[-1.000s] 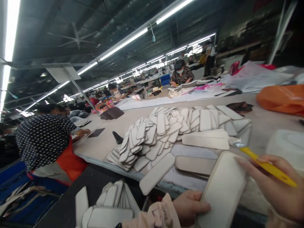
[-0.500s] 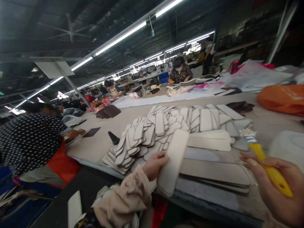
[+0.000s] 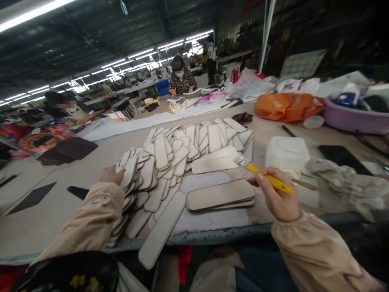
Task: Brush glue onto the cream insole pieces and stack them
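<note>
My right hand (image 3: 278,194) is closed round the yellow handle of a paintbrush (image 3: 270,179). The brush's pale bristles point left, close to the end of some long cream panels (image 3: 214,160). At the left end of a heap of cream, round-cornered panels (image 3: 176,156), my left hand (image 3: 112,175) grips the edge of a small panel (image 3: 130,169); most of its fingers are hidden. One long panel (image 3: 164,231) lies slanted, its lower end over the table's front edge. Several more long panels (image 3: 220,194) are stacked in front of my right hand.
A white plastic jug (image 3: 287,154) and a crumpled rag (image 3: 346,182) lie to the right. Behind them are an orange bag (image 3: 287,106) and a purple basin (image 3: 358,115). Dark sheets (image 3: 68,150) lie at left. Co-workers sit across the table (image 3: 181,81).
My left hand has let go of the long panel and moved left to the heap. The view has swung right. The brush is still in my right hand, now over the long panels.
</note>
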`<state>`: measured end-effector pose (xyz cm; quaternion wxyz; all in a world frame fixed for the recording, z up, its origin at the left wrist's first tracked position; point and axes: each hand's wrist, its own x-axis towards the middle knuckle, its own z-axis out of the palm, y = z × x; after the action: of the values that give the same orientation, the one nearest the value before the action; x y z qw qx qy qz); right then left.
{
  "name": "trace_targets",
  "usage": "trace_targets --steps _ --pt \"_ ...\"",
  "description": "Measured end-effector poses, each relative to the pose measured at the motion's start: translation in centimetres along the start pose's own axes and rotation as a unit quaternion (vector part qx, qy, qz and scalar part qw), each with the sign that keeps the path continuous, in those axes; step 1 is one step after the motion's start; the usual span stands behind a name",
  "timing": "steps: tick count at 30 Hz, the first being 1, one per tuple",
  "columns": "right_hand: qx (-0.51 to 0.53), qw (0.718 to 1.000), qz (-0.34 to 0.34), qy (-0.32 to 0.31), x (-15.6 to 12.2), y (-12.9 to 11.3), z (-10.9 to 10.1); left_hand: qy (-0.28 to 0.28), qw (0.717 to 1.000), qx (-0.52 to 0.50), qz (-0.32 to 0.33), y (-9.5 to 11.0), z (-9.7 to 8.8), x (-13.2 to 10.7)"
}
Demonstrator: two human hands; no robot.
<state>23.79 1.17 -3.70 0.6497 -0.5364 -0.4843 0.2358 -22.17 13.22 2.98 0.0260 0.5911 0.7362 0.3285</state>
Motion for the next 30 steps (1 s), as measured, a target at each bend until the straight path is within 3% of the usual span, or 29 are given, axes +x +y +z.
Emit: trace_targets --steps 2,3,5,6,9,11,19,23,26,30 --pt "0.014 1.0 0.01 -0.025 -0.3 0.1 0.2 -0.014 0.997 0.0 0.079 1.0 1.7 -2.8" --pt "0.027 0.999 0.017 -0.037 -0.5 0.2 0.4 -0.024 0.988 0.0 0.152 1.7 2.8 -4.8" --pt "0.064 0.995 0.038 -0.065 -0.9 0.1 1.0 -0.062 0.948 -0.031 0.312 3.1 5.4 -9.8" --pt "0.086 0.992 0.054 -0.081 -1.1 0.1 1.4 -0.079 0.928 -0.054 0.361 3.7 6.7 -12.4" --pt "0.128 0.978 0.103 -0.129 -1.9 0.0 3.0 -0.086 0.906 -0.1 0.403 5.0 9.7 -18.4" --pt "0.137 0.97 0.126 -0.156 -2.5 0.1 4.2 -0.065 0.911 -0.119 0.39 5.2 10.7 -20.2" --pt "0.143 0.941 0.194 -0.238 -3.9 1.3 8.5 -0.049 0.904 -0.134 0.402 4.2 12.1 -19.8" --pt "0.109 0.94 0.199 -0.256 -4.1 1.9 9.7 -0.049 0.901 -0.135 0.409 4.0 12.6 -19.9" --pt "0.056 0.948 0.194 -0.246 -4.0 2.1 9.6 -0.049 0.901 -0.14 0.407 3.9 12.6 -19.9" --pt "-0.021 0.958 0.181 -0.222 -2.9 1.6 7.6 -0.05 0.904 -0.142 0.4 4.0 12.6 -19.8"
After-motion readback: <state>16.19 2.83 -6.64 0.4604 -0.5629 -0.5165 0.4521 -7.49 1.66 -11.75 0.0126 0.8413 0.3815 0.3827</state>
